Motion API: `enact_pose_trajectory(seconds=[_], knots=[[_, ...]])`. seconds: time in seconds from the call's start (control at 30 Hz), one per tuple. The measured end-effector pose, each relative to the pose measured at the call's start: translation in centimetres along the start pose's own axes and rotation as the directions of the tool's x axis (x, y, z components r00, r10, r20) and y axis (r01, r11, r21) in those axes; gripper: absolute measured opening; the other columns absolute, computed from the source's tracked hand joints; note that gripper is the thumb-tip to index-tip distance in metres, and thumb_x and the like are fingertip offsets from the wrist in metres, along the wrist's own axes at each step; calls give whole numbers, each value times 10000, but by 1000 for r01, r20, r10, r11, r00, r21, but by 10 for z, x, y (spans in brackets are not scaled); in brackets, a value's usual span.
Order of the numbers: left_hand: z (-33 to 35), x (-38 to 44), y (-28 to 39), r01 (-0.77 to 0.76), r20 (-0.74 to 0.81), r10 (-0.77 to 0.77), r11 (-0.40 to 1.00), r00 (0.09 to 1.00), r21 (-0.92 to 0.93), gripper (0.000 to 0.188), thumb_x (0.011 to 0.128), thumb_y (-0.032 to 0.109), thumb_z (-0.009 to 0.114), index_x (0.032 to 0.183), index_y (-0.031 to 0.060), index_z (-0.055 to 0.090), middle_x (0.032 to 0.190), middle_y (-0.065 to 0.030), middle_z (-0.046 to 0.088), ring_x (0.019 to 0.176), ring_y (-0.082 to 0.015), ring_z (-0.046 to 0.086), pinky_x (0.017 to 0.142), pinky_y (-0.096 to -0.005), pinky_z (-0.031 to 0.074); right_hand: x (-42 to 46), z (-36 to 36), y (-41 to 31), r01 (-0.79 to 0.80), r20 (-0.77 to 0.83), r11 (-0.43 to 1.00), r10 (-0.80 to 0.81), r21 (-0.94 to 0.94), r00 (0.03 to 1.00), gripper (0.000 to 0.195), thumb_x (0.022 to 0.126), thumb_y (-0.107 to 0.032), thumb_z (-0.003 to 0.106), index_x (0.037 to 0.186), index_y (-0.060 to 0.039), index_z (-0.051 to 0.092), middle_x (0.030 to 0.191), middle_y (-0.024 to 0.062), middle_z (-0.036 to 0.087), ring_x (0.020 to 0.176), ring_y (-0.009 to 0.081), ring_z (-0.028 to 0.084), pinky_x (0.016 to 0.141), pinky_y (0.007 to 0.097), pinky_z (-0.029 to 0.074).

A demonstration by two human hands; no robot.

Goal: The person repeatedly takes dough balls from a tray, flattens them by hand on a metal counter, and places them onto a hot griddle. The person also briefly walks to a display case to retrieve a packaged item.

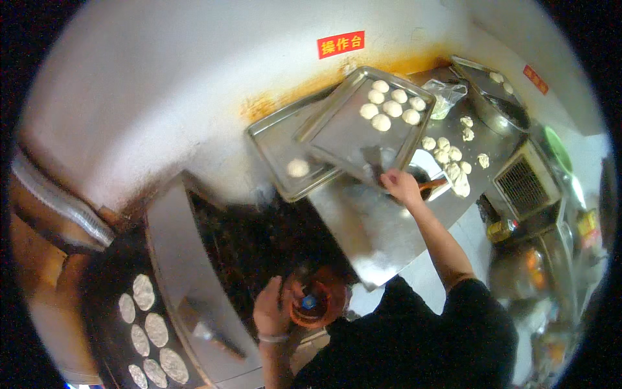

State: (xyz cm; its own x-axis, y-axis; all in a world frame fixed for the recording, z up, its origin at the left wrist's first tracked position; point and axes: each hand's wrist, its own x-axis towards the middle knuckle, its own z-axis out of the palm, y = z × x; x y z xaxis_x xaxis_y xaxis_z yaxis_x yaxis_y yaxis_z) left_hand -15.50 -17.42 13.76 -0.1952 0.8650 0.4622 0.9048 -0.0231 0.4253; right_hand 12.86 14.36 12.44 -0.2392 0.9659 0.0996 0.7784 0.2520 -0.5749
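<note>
My right hand [402, 186] is at the near corner of the upper metal baking tray [335, 124], fingers closed around a dark flat tool [373, 158]. Its blurred end, a brush or a scraper, lies over the tray. Several round dough balls [392, 109] sit at the tray's far end. Just right of the hand, a brown handle [432, 184] leans across a dark bowl [422, 176]. My left hand [271, 306] hangs low with its fingers apart and nothing visible in them. Beside it is an orange-red bucket [311, 318] with a blue thing inside.
A lower tray [265, 141] holds one dough ball [298, 168]. Lumps of dough [449, 155] and a plastic bag [443, 99] lie on the steel worktop [359, 233]. At left, flat dough rounds [156, 329] lie on a dark griddle, with a spatula [218, 338] on its ledge.
</note>
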Motion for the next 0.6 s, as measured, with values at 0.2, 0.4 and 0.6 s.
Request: enact_pose_trajectory(seconds=[0.2,0.4,0.6], knots=[[113,45,121,70,332,-75,997,940,25,307,723,101,611,1020,47,557,929,-149,602,800,-315,577,690,-373,468,81,24,29,165,223,801,-41,-576,974,589,653,-399,644,1106,-84,439,889,118,605,886,252,575,727,417,423],[168,71,186,143,426,-166,986,889,86,307,717,101,598,1019,62,561,887,-126,607,768,-306,582,638,-373,476,79,22,54,59,198,997,-47,-58,979,353,730,-153,555,1040,-44,428,929,165,499,758,301,588,573,365,490],[141,86,195,169,271,-292,901,917,400,314,728,168,601,1023,61,575,903,-157,606,747,-308,597,642,-350,486,11,-42,89,381,287,787,-554,484,781,374,757,-202,521,1115,-145,429,1005,124,460,785,308,570,562,363,497]])
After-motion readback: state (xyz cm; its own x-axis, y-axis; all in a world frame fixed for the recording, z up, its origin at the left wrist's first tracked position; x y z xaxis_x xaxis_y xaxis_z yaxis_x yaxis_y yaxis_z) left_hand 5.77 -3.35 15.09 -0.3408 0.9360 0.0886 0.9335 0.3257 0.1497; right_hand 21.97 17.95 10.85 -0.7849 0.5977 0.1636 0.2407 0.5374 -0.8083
